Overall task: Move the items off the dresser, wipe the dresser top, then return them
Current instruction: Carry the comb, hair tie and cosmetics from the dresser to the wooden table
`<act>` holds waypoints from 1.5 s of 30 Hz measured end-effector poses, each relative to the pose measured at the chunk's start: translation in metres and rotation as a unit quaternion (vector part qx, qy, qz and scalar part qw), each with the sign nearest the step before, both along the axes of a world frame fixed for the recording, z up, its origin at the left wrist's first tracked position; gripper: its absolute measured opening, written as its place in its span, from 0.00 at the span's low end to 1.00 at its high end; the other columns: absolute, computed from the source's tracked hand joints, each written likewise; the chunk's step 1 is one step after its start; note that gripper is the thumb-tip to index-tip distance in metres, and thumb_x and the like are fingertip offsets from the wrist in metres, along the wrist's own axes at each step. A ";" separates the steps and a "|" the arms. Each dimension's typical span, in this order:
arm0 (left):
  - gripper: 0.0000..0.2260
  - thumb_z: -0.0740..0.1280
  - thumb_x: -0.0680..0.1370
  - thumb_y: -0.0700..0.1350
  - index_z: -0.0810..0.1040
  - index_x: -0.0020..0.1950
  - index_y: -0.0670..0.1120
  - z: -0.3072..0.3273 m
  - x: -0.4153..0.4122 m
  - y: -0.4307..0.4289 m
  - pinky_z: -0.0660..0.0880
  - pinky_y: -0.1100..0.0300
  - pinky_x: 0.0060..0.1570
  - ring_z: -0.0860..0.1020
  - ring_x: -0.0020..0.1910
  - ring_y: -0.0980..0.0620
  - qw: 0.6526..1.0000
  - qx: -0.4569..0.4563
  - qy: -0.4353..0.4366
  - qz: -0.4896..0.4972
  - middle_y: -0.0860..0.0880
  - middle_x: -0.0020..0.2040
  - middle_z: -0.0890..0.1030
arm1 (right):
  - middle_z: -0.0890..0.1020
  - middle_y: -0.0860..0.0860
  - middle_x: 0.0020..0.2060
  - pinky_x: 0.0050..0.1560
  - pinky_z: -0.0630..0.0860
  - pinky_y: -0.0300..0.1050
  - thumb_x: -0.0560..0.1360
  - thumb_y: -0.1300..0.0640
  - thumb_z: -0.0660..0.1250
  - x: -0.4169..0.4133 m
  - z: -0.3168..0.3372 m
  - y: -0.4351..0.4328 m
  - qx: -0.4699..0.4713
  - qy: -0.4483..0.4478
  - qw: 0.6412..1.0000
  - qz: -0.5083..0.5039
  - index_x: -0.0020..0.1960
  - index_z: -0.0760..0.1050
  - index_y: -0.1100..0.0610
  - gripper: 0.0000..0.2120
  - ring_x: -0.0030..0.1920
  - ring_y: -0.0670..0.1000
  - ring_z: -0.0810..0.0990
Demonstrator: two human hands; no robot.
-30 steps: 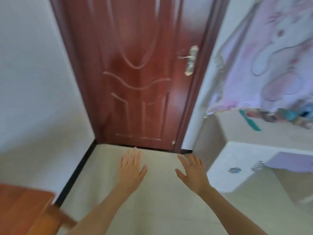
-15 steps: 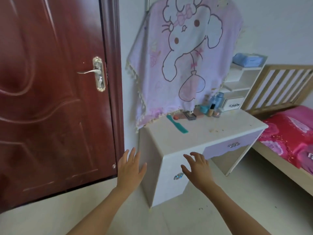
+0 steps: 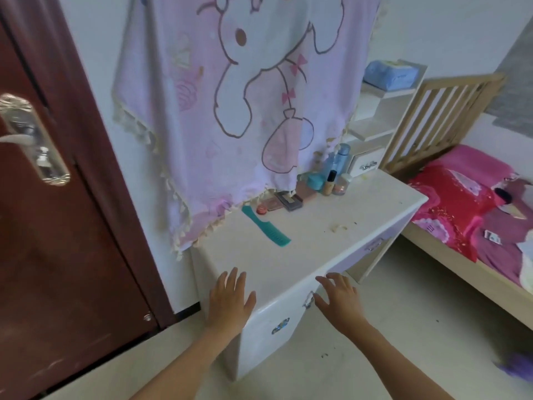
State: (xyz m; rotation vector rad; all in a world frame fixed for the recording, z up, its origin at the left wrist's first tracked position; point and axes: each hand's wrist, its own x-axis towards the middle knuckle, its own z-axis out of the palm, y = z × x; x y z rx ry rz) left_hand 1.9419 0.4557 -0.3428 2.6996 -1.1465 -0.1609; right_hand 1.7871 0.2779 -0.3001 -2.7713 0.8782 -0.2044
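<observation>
Head view: left hand (image 3: 229, 303) and right hand (image 3: 337, 301) spread, empty, at near edge of dresser (image 3: 288, 272). Farther back: comb (image 3: 266, 226), then bottles (image 3: 336, 173) and compacts (image 3: 288, 201) under hanging cloth (image 3: 230, 111). Risk: reaching far could topple crowded bottles.

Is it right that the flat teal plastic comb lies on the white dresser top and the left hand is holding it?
Not quite. In the head view the flat teal plastic comb lies on the white dresser top, but the left hand is open and empty, apart from it.
</observation>
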 end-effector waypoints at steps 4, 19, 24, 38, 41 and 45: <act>0.19 0.76 0.63 0.51 0.81 0.50 0.43 -0.008 0.009 -0.061 0.79 0.48 0.38 0.81 0.48 0.41 1.000 -0.015 -0.018 0.020 0.43 0.50 0.83 | 0.67 0.56 0.67 0.66 0.62 0.49 0.77 0.51 0.60 -0.002 -0.004 -0.068 -0.002 0.015 1.000 -0.006 0.69 0.66 0.55 0.21 0.69 0.56 0.64; 0.23 0.51 0.81 0.52 0.55 0.74 0.46 -0.034 -0.019 -0.183 0.60 0.58 0.67 0.59 0.72 0.50 0.965 0.033 0.130 0.224 0.49 0.75 0.58 | 0.81 0.47 0.36 0.25 0.76 0.38 0.54 0.46 0.74 0.042 -0.045 -0.220 0.012 0.099 0.979 0.177 0.40 0.80 0.49 0.16 0.34 0.47 0.82; 0.23 0.52 0.80 0.52 0.55 0.74 0.46 -0.024 0.011 -0.193 0.67 0.57 0.60 0.68 0.65 0.49 0.951 0.013 0.147 0.270 0.47 0.67 0.70 | 0.70 0.53 0.63 0.60 0.69 0.49 0.77 0.53 0.59 0.082 -0.043 -0.211 0.063 0.117 0.973 0.190 0.66 0.68 0.53 0.18 0.65 0.54 0.68; 0.29 0.58 0.75 0.62 0.59 0.70 0.47 -0.027 0.086 -0.256 0.66 0.57 0.57 0.66 0.63 0.49 0.920 0.012 0.130 0.369 0.48 0.64 0.68 | 0.64 0.49 0.69 0.66 0.61 0.44 0.79 0.52 0.55 0.174 -0.061 -0.208 0.096 0.160 0.952 0.241 0.70 0.62 0.51 0.20 0.69 0.51 0.62; 0.33 0.60 0.74 0.63 0.55 0.72 0.47 -0.027 0.091 -0.262 0.65 0.57 0.58 0.65 0.63 0.48 0.913 0.031 0.137 0.383 0.47 0.64 0.67 | 0.64 0.49 0.70 0.68 0.61 0.43 0.79 0.52 0.54 0.195 -0.062 -0.213 0.095 0.164 0.950 0.248 0.70 0.62 0.51 0.19 0.69 0.51 0.62; 0.34 0.61 0.74 0.58 0.52 0.74 0.47 -0.027 0.102 -0.263 0.66 0.56 0.56 0.66 0.61 0.47 0.905 0.055 0.145 0.396 0.46 0.63 0.67 | 0.65 0.51 0.69 0.67 0.62 0.44 0.79 0.53 0.55 0.233 -0.056 -0.218 0.090 0.146 0.942 0.287 0.70 0.63 0.53 0.20 0.69 0.52 0.62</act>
